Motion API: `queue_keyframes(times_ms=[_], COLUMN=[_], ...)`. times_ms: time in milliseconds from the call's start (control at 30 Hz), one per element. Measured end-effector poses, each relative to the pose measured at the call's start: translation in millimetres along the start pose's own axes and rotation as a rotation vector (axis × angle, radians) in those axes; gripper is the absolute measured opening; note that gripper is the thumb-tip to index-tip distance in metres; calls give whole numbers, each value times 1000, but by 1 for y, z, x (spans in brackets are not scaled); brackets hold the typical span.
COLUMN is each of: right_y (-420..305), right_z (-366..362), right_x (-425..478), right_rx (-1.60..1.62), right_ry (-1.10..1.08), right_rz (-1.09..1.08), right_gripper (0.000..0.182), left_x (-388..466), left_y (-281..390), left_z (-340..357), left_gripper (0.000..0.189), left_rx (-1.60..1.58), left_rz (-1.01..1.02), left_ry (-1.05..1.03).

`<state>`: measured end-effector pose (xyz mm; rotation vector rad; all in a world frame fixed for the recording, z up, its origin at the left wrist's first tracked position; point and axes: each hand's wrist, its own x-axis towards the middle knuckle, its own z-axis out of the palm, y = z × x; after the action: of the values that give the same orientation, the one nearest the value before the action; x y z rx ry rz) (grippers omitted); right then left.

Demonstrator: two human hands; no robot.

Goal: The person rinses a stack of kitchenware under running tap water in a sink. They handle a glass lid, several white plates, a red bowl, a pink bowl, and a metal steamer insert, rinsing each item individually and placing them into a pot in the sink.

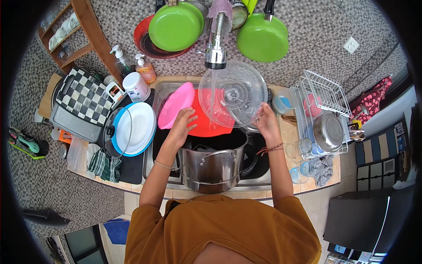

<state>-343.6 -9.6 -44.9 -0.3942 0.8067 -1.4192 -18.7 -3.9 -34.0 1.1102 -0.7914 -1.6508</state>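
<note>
My right hand (267, 122) grips the rim of a clear round plastic lid or bowl (245, 79), which is tilted under the tap (216, 57). A stream of water runs down from the tap onto or past its left part. My left hand (179, 128) is empty with fingers apart, just in front of a pink plastic dish (178, 104). Behind the clear piece, and partly covered by it, lies a red plastic item (199, 123). A large stainless steel pot (211, 168) with a wire handle stands in the sink below both hands.
On the left, white plates (136, 127) and a glass lid (110, 145) rest by pump bottles (146, 71). On the right stand a white wire dish rack (324, 95) with a metal bowl (328, 132), and drinking glasses (296, 175). Green pans (262, 38) hang above.
</note>
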Motion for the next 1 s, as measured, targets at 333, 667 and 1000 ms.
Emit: queue_keyframes(times_ms=[333,667,1000], right_y=[41,43,28], right_z=[12,13,12], right_x=[30,15,-13], right_rx=[66,88,272], right_ry=[-40,-56,-131], right_rz=[281,374,392], right_gripper=[12,14,14], left_x=[16,-3,-7], left_y=[-4,1,4], left_z=[-14,-22,-22], left_gripper=[48,47,35], left_rx=[-84,-148,-179], left_rz=[-110,-116,-141], left_ry=[-5,-63,-95])
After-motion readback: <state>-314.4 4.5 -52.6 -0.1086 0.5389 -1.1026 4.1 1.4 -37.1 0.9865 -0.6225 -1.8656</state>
